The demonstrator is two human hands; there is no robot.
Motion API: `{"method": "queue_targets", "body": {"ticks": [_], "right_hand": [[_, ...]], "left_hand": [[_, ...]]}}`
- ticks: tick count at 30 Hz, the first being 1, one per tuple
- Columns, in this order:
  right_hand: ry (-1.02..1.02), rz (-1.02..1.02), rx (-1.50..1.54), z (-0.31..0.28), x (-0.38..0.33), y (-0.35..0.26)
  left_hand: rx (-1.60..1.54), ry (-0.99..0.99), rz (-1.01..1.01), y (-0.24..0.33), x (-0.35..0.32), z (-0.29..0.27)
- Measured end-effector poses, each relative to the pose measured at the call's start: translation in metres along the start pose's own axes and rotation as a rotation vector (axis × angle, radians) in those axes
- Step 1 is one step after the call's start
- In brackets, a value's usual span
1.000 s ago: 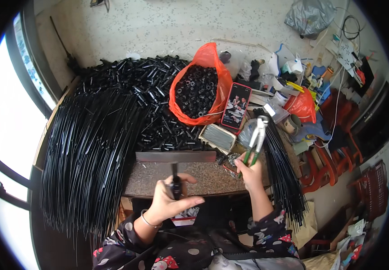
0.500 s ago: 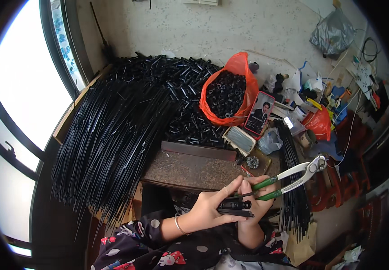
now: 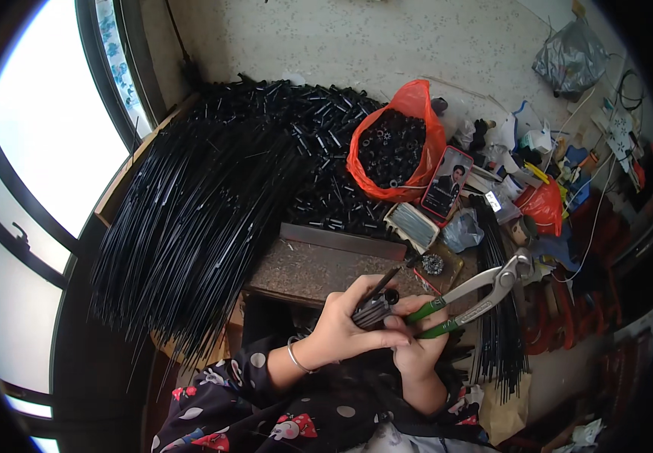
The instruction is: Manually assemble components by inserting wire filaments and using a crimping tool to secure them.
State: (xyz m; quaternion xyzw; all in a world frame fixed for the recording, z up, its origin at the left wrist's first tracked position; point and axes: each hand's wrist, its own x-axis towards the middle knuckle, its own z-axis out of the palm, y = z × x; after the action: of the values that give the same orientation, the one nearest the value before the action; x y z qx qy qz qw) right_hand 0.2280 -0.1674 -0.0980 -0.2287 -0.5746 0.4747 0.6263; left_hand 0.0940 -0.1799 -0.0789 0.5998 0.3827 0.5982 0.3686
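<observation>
Low in the middle, my left hand point(image 3: 341, 325) is wrapped round black tube-like pieces point(image 3: 374, 311). One slim black rod point(image 3: 384, 282) sticks up out of that grip. My right hand point(image 3: 420, 353) touches it from the right side and holds a pair of pliers point(image 3: 506, 278) by the green handles. The silver pliers head points up and to the right, its handles slightly spread. My left fingers hide the lower ends of the black pieces. Just beyond my hands is the front of the brown table point(image 3: 304, 266).
Long thin black rods point(image 3: 183, 219) lie in a big heap at left, overhanging the table. Behind are piled short black tubes point(image 3: 326, 121), and a red bag point(image 3: 435, 136) of small black parts. A phone point(image 3: 447, 185) leans beside a box of thin rods point(image 3: 412, 226). Clutter covers the right.
My left hand has turned, so the black pieces now point up and right. My right hand and the pliers have moved slightly left, and the whole view has shifted a little.
</observation>
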Motion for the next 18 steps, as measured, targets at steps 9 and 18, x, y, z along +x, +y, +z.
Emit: {"method": "queue_targets", "body": {"ticks": [9,18], "right_hand": [[-0.035,0.229,0.248,0.005,0.002,-0.003],[-0.089,-0.047,-0.077,0.001,0.005,0.003]], "left_hand": [[-0.070,-0.018,-0.089,-0.008,-0.005,-0.002],[0.119,-0.015,0.086,-0.014,0.002,-0.003]]}}
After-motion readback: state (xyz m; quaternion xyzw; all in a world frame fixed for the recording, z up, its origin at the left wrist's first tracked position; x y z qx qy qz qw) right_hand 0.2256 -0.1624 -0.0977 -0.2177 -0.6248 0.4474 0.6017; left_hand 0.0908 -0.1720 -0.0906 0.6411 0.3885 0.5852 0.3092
